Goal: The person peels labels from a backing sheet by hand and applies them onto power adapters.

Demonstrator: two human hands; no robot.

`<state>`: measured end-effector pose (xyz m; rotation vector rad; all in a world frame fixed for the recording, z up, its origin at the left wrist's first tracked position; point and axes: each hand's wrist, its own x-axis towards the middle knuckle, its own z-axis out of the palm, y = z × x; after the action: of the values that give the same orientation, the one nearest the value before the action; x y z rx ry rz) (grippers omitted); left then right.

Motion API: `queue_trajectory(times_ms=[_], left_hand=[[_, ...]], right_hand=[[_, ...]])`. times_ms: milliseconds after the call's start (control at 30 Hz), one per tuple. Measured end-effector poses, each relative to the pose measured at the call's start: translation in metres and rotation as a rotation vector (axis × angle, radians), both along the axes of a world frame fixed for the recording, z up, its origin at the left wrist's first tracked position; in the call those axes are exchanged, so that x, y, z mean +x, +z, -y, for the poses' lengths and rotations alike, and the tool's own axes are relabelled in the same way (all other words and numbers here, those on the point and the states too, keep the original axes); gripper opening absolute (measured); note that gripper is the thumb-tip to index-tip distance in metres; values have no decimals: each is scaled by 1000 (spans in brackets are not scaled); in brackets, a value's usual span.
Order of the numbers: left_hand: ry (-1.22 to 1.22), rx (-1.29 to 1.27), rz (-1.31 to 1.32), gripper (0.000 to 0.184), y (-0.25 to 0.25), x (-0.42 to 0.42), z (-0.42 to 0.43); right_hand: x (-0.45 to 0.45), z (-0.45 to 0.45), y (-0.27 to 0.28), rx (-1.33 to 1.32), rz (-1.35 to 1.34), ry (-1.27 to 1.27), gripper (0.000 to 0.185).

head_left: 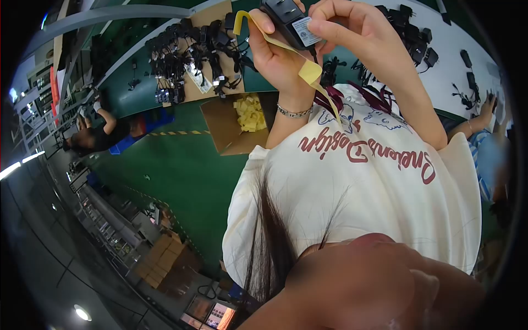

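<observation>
My left hand [280, 66], with a chain bracelet at its wrist, holds a black power adapter [285, 15] near the top of the view. The adapter's plug pins face up, and a white printed label [306, 32] sits on its side. Against the label's edge, the thumb and fingertips of my right hand [357, 33] are closed on the adapter. A yellow paper strip [311, 71] runs across my left palm, curls at its upper end and hangs down past the wrist. The adapter's cord drops between my hands, its lower part hidden.
Several black adapters with cords [187, 55] lie on cardboard at the left of the bench. More adapters [412, 33] are on the white surface at right. An open cardboard box [220, 129] contains yellow paper pieces. Other people [99, 135] are at both sides.
</observation>
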<state>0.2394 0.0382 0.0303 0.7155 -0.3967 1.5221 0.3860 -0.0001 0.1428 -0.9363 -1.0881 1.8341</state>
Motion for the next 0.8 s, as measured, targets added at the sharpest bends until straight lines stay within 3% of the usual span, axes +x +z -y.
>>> queue_trajectory(times_ms=[67, 167, 267, 333, 400, 467, 533, 567, 733, 800], left_hand=[[-15, 18, -5, 24, 6, 3, 5], [164, -553, -130, 25, 51, 13, 41], [124, -500, -119, 27, 54, 12, 42], [104, -473, -113, 28, 49, 10, 39], [193, -249, -164, 28, 18, 2, 23], [235, -136, -190, 28, 18, 3, 23], [301, -507, -205, 28, 49, 13, 43], [331, -689, -209, 29, 56, 16, 46], [201, -546, -128, 26, 52, 14, 44], [268, -573, -149, 29, 46, 16, 43]], right_hand=[[-1, 0, 2, -6, -10, -21, 12], [1, -1, 7, -1, -7, -30, 12], [-2, -5, -2, 4, 11, -17, 12], [-14, -26, -45, 561, -406, 22, 12], [-15, -25, -46, 839, -616, 37, 12], [-4, -4, -4, 314, -210, -17, 11], [-1, 0, 6, 52, -8, -45, 11], [0, -1, 7, 52, 0, -38, 12], [0, -1, 7, 51, 19, -26, 12], [0, -1, 9, 58, 22, -28, 12]])
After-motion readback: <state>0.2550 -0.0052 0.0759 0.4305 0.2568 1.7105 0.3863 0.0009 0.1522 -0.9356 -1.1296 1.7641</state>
